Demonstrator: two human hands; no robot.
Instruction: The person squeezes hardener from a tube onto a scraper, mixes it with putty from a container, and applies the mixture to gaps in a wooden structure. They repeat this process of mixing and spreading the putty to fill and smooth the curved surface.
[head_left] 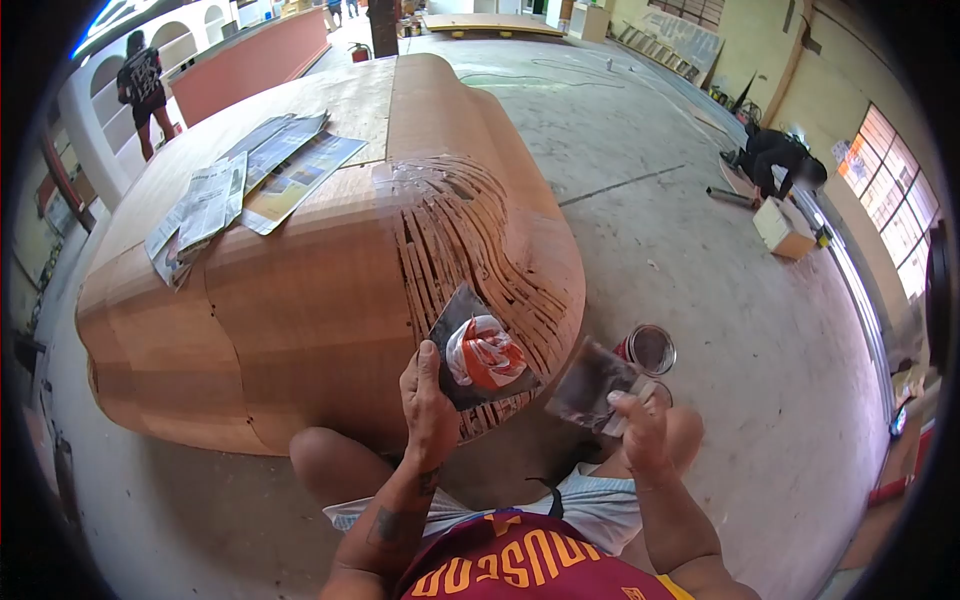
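Note:
My left hand (428, 408) grips a dark flat plate (455, 314) by its near edge, thumb on top. On the plate lies a mound of white and orange-red putty (486, 352), partly mixed. In my right hand (645, 428) is a wide putty knife (590, 384), its broad blade smeared and turned toward the plate, apart from the mound. Both hands are in front of a large curved wooden form (290, 330). Its near right corner is built of bent strips (455, 240) with dark gaps between them.
An open can (652, 350) stands on the floor beyond my right hand. Sheets of newspaper (215, 200) lie on top of the form. A crouching person (780, 155) works near a box (784, 228) at right; another person (142, 85) stands at far left.

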